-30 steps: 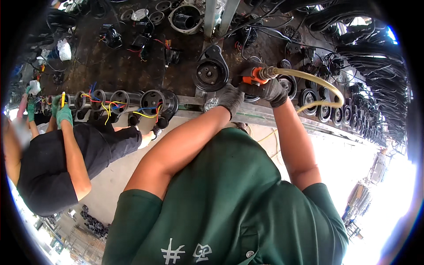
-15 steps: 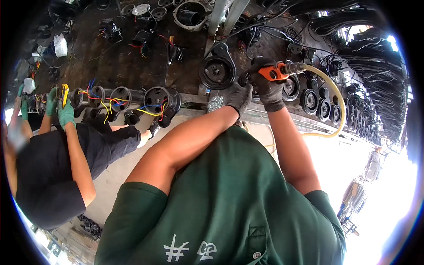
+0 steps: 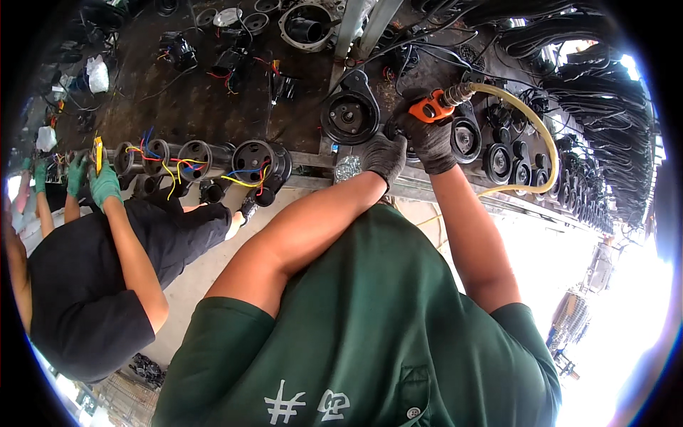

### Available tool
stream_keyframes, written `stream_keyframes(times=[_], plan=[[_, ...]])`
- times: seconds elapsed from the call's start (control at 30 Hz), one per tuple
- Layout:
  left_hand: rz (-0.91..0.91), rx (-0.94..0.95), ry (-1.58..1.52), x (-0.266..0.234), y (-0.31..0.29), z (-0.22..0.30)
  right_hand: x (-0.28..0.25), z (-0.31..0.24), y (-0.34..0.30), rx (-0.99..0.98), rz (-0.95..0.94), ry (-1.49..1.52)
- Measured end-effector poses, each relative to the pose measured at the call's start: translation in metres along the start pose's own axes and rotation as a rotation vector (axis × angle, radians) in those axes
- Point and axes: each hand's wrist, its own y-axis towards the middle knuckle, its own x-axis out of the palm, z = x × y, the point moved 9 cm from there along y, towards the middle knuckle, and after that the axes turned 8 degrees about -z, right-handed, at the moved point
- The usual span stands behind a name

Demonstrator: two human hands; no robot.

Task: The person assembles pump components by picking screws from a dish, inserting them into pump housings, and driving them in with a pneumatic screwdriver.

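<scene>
My right fingers (image 3: 429, 135) gripped the orange tool (image 3: 432, 107), its hose (image 3: 545, 133) looped rightward, maybe to stay clear; I couldn't tell whether my left fingers (image 3: 386, 151) held anything.

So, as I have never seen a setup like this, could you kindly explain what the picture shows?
There is no machine arm here; these are a person's own gloved hands, seen from above by a fisheye camera worn on the head, which makes straight edges bend. The right grip holds an orange tool with a yellowish hose. The left grip is close beside it; what its fingers hold is hidden. On the dark table, a round black part lies just beyond the left hand, more round black parts line the edge to the right, and black housings with coloured wires stand to the left. Further left, a co-worker wears green gloves.
</scene>
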Motion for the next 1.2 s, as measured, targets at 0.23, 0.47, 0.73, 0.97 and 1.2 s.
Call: stream_keyframes(times=[0.23, 0.47, 0.73, 0.97, 1.2], plan=[[0.020, 0.017, 0.005, 0.013, 0.016, -0.019, -0.012, -0.009, -0.006, -0.073, 0.003, 0.065], [-0.127, 0.019, -0.046, 0.007, 0.005, -0.002, -0.070, -0.022, -0.025, -0.177, 0.180, 0.074], [-0.204, -0.177, 0.024, 0.002, -0.008, 0.006, -0.086, 0.004, -0.030, -0.177, 0.251, 0.096], [-0.084, -0.059, 0.045, 0.005, 0.005, -0.006, -0.088, 0.015, -0.023, -0.168, 0.237, 0.190], [-0.113, 0.151, 0.146, 0.034, 0.027, -0.032, -0.128, 0.061, -0.022, 0.050, 0.298, 0.064]])
